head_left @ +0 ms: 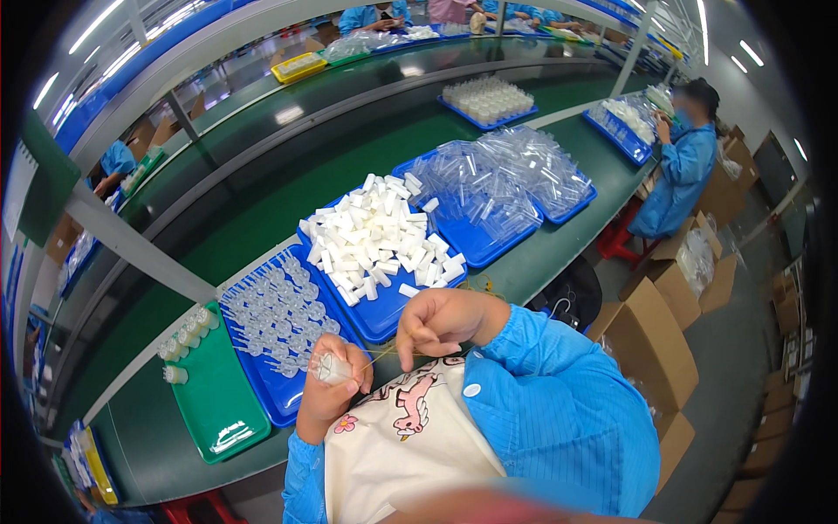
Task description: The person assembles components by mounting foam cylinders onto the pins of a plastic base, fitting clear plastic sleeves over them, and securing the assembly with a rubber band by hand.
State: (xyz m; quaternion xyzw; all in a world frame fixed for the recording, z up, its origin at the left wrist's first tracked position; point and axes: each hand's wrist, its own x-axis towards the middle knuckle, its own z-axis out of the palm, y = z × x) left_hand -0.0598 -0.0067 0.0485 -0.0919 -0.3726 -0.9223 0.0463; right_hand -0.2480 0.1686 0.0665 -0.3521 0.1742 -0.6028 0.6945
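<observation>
My left hand (334, 397) is closed around a short, translucent white plastic cylinder (332, 368), held in front of my chest. Thin yellow strands (382, 354), like rubber bands or thread, stretch from this piece toward my right hand (445, 321). The right fingers are curled and pinched where the strands end. Just beyond my hands lies a blue tray (380, 319) heaped with white cylinders (367, 236). To its left, another blue tray (284, 410) carries clear plastic parts with thin stems (279, 310). More yellow strands (478, 285) lie on the bench by my right wrist.
At left a green tray (218, 397) has several assembled white pieces (192, 332) along its far end. Clear plastic tubes (497, 179) fill blue trays farther right. A co-worker in blue (690, 166) sits at the right. Open cardboard boxes (650, 345) stand beside me.
</observation>
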